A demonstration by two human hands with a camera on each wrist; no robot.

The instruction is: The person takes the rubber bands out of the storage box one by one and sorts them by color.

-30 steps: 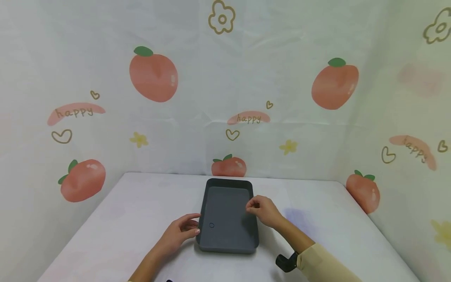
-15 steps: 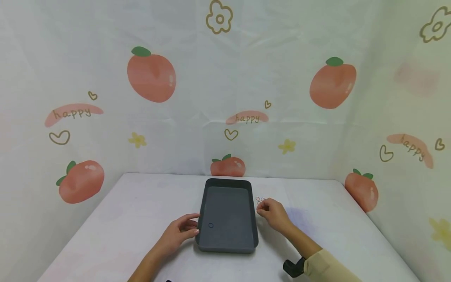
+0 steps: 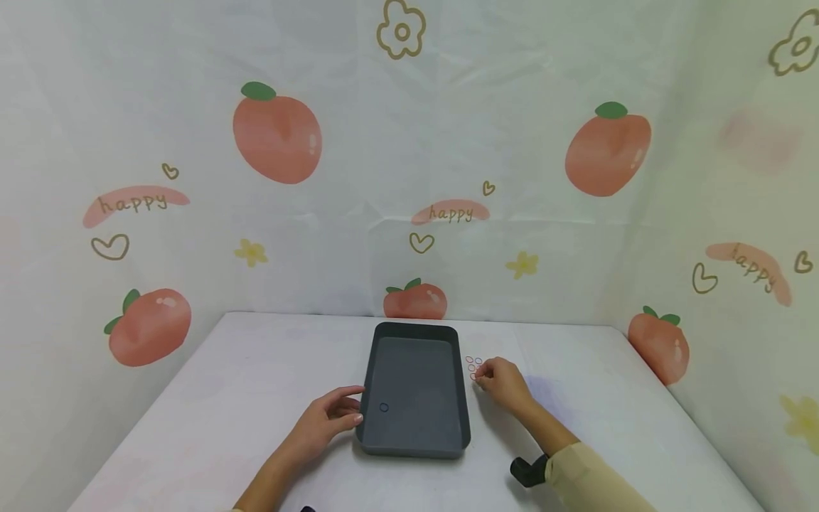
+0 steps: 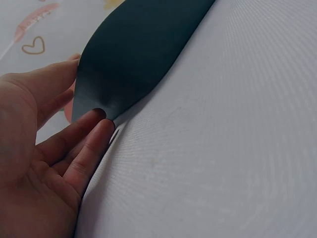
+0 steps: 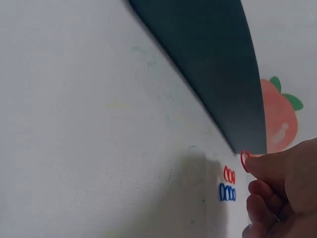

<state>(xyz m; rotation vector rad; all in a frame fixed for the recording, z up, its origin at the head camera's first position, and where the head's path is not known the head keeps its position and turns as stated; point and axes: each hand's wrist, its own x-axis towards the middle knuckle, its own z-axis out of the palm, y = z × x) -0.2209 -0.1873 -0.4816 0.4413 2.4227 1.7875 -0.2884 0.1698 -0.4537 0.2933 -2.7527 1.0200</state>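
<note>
A dark grey rectangular tray (image 3: pixel 416 449) stands on the white table, with one small thin dark ring (image 3: pixel 384 407) on its floor. My left hand (image 3: pixel 328 421) is at the tray's left wall, its fingertips against the outside in the left wrist view. To the right of the tray, my right hand (image 3: pixel 505 385) is low over the table. Its fingertips pinch a thin red ring (image 5: pixel 243 161), seen edge-on in the right wrist view. Close by on the table lie several other rings, a red group (image 5: pixel 229 174) and a blue group (image 5: pixel 227 192), partly overlapped by the hand in the head view.
Behind the table (image 3: pixel 288 355) hangs a pale curtain (image 3: pixel 358 142) printed with fruit and hearts, and it continues along both sides. A black wrist camera (image 3: pixel 528 471) sits below my right sleeve, close above the tabletop.
My right hand has moved from over the tray's right edge out to the rings beside it, bringing those rings into view. My left hand and the tray have stayed put.
</note>
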